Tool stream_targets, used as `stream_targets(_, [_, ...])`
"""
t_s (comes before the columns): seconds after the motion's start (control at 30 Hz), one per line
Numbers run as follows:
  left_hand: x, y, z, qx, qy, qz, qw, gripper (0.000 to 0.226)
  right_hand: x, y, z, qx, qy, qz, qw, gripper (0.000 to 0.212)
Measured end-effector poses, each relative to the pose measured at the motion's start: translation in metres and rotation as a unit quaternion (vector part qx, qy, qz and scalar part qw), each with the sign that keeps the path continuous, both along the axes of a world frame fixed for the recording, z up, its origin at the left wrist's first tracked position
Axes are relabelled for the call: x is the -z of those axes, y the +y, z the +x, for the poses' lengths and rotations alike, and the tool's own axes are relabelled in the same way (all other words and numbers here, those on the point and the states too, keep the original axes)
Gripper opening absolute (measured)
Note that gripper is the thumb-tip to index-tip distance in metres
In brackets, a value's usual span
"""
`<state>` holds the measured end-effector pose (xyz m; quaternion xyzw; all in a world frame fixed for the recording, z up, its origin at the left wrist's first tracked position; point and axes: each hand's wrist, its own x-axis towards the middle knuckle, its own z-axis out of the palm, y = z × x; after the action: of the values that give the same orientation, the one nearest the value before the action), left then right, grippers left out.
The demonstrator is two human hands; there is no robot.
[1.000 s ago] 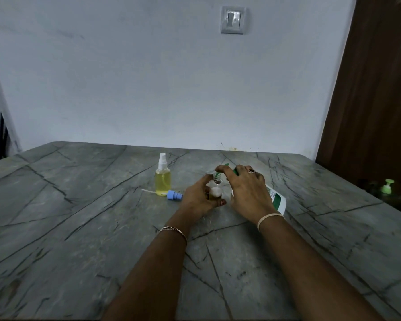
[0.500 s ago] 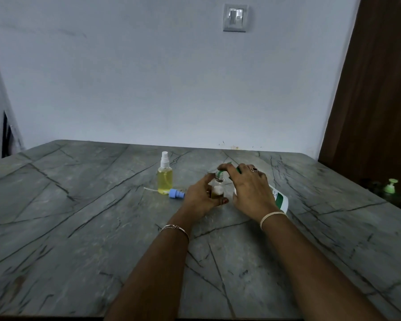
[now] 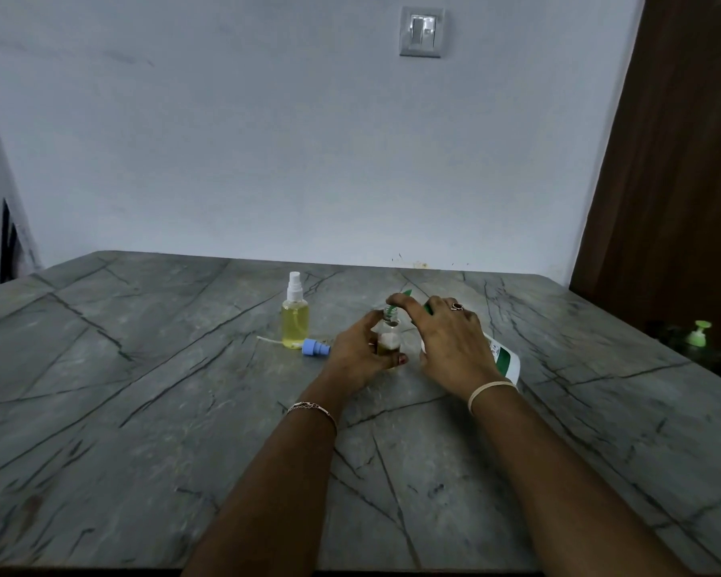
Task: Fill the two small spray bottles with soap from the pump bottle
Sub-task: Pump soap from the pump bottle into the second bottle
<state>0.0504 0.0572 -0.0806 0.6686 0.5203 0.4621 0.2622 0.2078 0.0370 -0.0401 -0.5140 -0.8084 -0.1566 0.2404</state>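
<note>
Soap from the pump bottle (image 3: pixel 501 355) is going into the second of the two small bottles, judging by the one head view. The pump bottle leans on the table (image 3: pixel 142 410) with its green spout aimed left. The right hand (image 3: pixel 450 343) is draped over it, fingers curved across the pump top and the forefinger reaching out over the spout; the thumb is hidden. Just left of it the left hand (image 3: pixel 356 354) wraps its thumb and fingers round the open spray bottle (image 3: pixel 389 337), which stands upright, neck bare, right under the spout, with only a little yellowish liquid low inside. Its blue sprayer cap (image 3: pixel 315 348) lies on the table with its dip tube, beside the filled spray bottle (image 3: pixel 295 322), which is capped in white and stands apart to the left. So one bottle looks done and this one barely begun. Next comes repeated pressing of the pump with the spout kept over that narrow neck, then screwing the blue cap back on.
</note>
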Motion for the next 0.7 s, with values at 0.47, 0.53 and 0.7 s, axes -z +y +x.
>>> stream_targets(0.47, [0.0009,0.002,-0.0012,0.002,-0.008,-0.008,1.0,0.072,-0.0004,0.001,-0.0009,0.0,0.009,0.009,1.0,0.072])
stream_targets(0.53, [-0.0005,0.0004,0.0003,0.003,-0.005,-0.005,1.0,0.072,0.0016,0.0021,0.0009,-0.001,0.004,0.016,1.0,0.076])
stream_targets(0.7, [-0.0029,-0.0017,0.0011,-0.005,0.008,0.0,1.0,0.073,0.0022,0.0026,0.0021,0.0,0.0,0.01,1.0,0.078])
